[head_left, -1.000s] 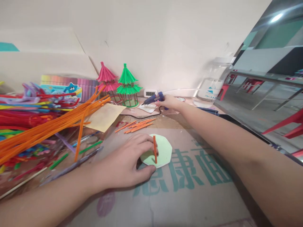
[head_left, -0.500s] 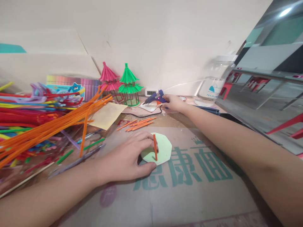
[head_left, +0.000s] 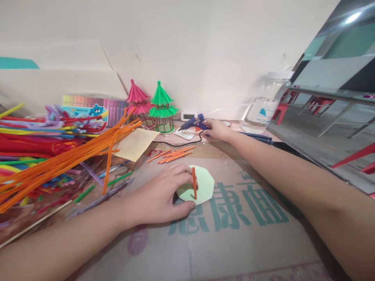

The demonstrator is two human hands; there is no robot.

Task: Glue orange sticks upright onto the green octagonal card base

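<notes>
A pale green octagonal board (head_left: pixel 206 186) lies flat in front of me, with a short orange stick (head_left: pixel 194 183) standing upright near its front edge. My left hand (head_left: pixel 168 191) curls around the board's left side, thumb at the near edge and fingertips on top behind the stick. At the back, my right hand (head_left: pixel 215 130) is closed around the handle of a blue hot glue gun (head_left: pixel 193 122). The gun's nozzle points left and down over a small white pad (head_left: pixel 185 134). Several cut orange sticks (head_left: pixel 175 153) lie just beyond the board.
Pipe cleaners, with a long orange bundle (head_left: pixel 70 156), fill the left side. Pink (head_left: pixel 139 97) and green (head_left: pixel 163 105) pagoda models stand by the wall near a small digital clock (head_left: pixel 189 116). A clear plastic jar (head_left: pixel 262 109) stands back right. A black cord (head_left: pixel 172 144) crosses behind the sticks.
The view has shifted slightly, so everything sits a little further right and lower. Both hands keep their places, the left at the board and the right on the glue gun.
</notes>
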